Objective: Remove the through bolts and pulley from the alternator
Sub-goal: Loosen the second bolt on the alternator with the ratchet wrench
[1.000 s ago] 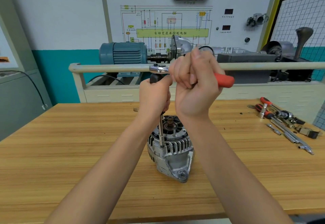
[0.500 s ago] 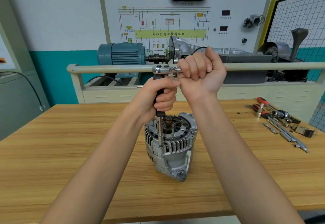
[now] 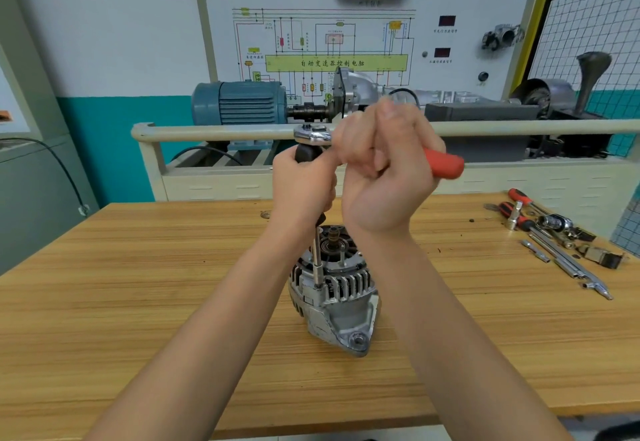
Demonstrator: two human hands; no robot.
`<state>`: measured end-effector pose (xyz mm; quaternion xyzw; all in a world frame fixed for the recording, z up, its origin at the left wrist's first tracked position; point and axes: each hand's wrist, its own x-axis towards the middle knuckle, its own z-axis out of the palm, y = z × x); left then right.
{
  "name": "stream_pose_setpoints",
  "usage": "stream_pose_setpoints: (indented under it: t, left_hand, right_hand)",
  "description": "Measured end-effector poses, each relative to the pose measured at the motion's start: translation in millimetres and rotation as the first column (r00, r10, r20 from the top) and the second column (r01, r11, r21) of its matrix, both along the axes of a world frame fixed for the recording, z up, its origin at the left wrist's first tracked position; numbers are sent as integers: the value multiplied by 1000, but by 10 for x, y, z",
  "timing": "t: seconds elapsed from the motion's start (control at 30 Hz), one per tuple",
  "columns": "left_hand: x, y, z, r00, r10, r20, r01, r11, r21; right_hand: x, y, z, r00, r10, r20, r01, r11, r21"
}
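A wooden workbench point(image 3: 138, 302) carries the alternator point(image 3: 334, 298), which stands near the middle of the bench with its open shaft end facing up and its mounting lug toward the camera. Loose tools point(image 3: 554, 239) lie well apart from it at the bench's right edge. Above the alternator, the right hand point(image 3: 384, 177) is curled around the red handle of a ratchet wrench point(image 3: 443, 163), whose chrome head sits level on top of a vertical extension bar point(image 3: 317, 260). The left hand point(image 3: 303, 187) grips the bar's black upper part just below the ratchet head. The bar's lower end meets a through bolt at the housing's near rim.
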<state>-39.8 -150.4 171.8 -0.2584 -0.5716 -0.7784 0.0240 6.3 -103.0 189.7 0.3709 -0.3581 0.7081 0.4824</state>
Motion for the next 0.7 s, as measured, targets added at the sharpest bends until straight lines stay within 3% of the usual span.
stream_pose_setpoints:
  t: [0.07,0.17,0.23,0.3,0.4,0.53,0.63,0.7]
  left_hand:
    - [-28,-61,-13,993,-113,-19,114,993,28]
    - [-69,-150,-15,939,-334,-87,336,942,12]
    - [-91,-176,14,868,-493,-64,489,870,-62]
    - [-120,-177,43,794,-607,17,605,789,-104]
    - [-159,-173,50,777,-622,95,629,773,-83]
    - [-129,-110,17,927,-362,94,366,930,-29]
    - [-81,-36,14,992,-93,91,90,995,30]
    - [-49,-1,16,997,35,70,-37,999,32]
  right_hand:
    - [-17,148,77,958,273,92,-268,961,-63]
    - [-97,367,141,736,660,152,-586,733,-345]
    - [-161,454,141,612,784,103,-677,587,-443]
    - [-187,462,132,591,802,84,-687,555,-469]
    - [-144,404,116,686,719,112,-622,659,-423]
    - [-72,250,74,882,450,141,-420,886,-196]
    - [-60,41,41,990,116,80,-115,993,-19]
    - [-54,-82,-5,991,-128,23,128,992,24]
